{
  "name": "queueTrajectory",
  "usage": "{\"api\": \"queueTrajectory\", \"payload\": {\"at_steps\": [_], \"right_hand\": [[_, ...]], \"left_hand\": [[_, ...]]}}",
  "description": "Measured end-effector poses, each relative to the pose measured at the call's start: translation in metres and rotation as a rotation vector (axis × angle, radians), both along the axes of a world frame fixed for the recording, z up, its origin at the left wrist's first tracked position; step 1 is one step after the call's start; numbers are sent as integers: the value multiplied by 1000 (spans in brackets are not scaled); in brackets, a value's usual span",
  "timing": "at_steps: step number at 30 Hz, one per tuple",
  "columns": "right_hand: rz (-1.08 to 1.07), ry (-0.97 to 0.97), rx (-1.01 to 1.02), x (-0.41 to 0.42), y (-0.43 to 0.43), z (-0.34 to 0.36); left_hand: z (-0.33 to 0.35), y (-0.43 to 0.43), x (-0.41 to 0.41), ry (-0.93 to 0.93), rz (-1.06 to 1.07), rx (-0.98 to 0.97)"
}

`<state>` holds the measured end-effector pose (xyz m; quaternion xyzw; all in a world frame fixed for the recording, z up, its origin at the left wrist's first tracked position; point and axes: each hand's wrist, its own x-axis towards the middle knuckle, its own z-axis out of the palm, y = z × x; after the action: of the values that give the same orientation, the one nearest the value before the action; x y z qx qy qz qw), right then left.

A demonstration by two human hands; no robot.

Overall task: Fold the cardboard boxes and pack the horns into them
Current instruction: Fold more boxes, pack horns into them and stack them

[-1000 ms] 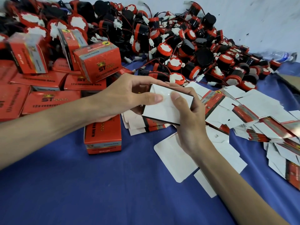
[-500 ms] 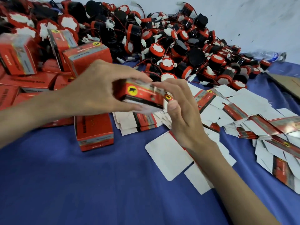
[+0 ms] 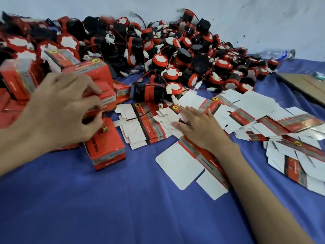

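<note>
Head view: your left hand [image 3: 65, 110] pinches folded red box [image 3: 98, 103], fingers curled round it. Your right hand [image 3: 198, 127], fingers straight, presses flat box blanks [image 3: 149, 124]. Horns [image 3: 175, 55] heaped behind on blue cloth [image 3: 123, 208], against white wall [image 3: 246, 20].

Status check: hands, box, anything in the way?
Left hand grips a red box at the boxed stack. Right hand open, flat on the unfolded blanks. Horn pile behind, untouched; a loose horn lies by the blanks.
</note>
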<state>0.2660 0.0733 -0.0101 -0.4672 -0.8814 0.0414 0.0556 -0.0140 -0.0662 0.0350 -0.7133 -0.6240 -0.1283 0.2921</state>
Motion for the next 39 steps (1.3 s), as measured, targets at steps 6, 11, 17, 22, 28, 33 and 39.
{"api": "queueTrajectory", "payload": {"at_steps": [6,11,17,22,28,33,39], "right_hand": [[43,196,110,-6,-13,5],[84,296,239,-5,-22,6],[275,680,261,-11,-36,14],[516,870,168,-26,-49,6],[628,939,299,-42,-57,2],[497,841,573,-36,-49,10],[30,711,212,-10,-12,10]], "left_hand": [[-3,0,112,-355,-280,-277],[-19,46,121,-780,-105,-616],[-11,80,106,-1795,-174,-679],[-8,78,105,-1958,-198,-675],[-8,71,99,-1689,-444,-817],[-6,64,102,-1572,-433,-593],[-5,72,95,-1939,-214,-471]]}}
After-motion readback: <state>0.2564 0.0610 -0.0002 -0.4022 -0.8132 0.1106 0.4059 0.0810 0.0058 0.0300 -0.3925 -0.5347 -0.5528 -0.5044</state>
